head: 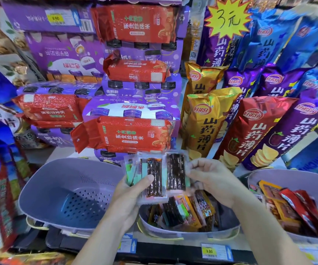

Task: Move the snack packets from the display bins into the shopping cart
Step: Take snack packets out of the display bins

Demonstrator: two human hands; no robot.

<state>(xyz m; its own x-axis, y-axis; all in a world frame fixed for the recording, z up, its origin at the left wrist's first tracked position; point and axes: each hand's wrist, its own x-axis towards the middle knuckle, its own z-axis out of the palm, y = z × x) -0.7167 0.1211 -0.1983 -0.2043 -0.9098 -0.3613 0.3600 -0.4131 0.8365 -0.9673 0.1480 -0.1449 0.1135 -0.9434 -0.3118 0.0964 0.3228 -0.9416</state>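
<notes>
Above the middle display bin (190, 236), both hands hold a fanned stack of snack packets (164, 175): the left hand (129, 196) grips the lower left of the stack with its thumb pressed across the front, and the right hand (209, 178) pinches the right edge with curled fingers. Other loose packets (185, 211) lie in the bin below. The flat, clear-film sachets look light, limp and slick, so they would likely slide apart; squaring them into one stack and clamping across the broad faces seems safer than holding edges. No shopping cart shows in view
</notes>
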